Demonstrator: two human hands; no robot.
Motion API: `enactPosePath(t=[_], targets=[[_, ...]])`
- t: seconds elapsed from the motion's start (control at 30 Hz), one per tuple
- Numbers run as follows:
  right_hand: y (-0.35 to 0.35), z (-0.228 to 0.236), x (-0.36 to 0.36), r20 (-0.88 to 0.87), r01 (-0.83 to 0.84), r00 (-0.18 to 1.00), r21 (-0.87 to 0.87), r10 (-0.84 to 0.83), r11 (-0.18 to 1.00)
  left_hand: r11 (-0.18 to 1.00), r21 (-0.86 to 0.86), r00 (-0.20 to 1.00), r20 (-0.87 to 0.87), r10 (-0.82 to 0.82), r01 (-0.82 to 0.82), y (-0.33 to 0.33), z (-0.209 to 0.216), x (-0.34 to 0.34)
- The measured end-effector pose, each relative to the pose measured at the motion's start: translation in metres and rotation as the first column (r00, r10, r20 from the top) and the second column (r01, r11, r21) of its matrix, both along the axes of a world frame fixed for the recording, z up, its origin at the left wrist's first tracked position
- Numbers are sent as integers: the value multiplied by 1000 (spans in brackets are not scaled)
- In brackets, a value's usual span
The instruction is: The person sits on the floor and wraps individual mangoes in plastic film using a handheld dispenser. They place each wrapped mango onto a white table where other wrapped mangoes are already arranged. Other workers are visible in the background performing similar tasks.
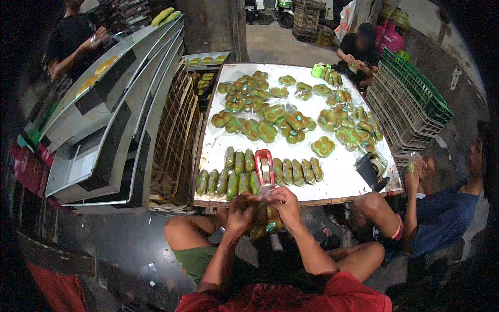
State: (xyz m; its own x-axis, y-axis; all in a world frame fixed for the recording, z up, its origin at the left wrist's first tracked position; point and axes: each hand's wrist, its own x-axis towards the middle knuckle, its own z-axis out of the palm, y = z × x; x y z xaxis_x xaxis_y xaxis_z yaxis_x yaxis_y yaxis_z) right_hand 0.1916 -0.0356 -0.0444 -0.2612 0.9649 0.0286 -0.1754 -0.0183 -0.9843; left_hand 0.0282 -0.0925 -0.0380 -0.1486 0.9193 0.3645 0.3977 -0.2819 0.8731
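Note:
At the table's near edge, my left hand (241, 212) and my right hand (285, 204) are both closed on the gathered top of a clear plastic bag of fruit (271, 220). The bag hangs below them, its round green-brown fruit showing, with a small teal label. Just beyond my fingers stands a red tape dispenser (265, 165) with a roll of tape in it. To its left, wrapped packs of fruit (222, 183) lie side by side. Another row of fruit packs (297, 171) lies to its right. My fingertips are partly hidden by the shiny plastic.
Many bagged fruit (254, 99) are spread over the white table (249, 143). A black tape dispenser (370, 171) sits at the right corner. Stacked crates (408, 99) rise on the right, metal trays (112, 151) on the left. Three other people sit or stand around.

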Motion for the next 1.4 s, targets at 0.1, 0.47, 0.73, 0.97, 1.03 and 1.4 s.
enactPosePath(t=[0.1,0.47,0.73,0.97,1.03,1.4], targets=[[-2,11,-3,-85,17,996,17,-15,1000,993,-112,978,209,-10,34,0,16,6],[7,16,9,261,-120,963,162,75,979,978,-200,909,417,30,60,5,36,15],[-1,32,3,464,-157,880,484,-100,861,999,-37,850,525,43,-27,10,-8,6],[8,12,-2,227,47,964,365,-137,930,998,-30,998,20,57,-56,22,-20,0],[4,1,-8,212,109,969,108,-130,988,959,-236,941,258,218,-157,12,-16,18],[74,-57,-4,618,202,753,110,-226,973,887,-114,826,327,459,-448,2,-12,35]])
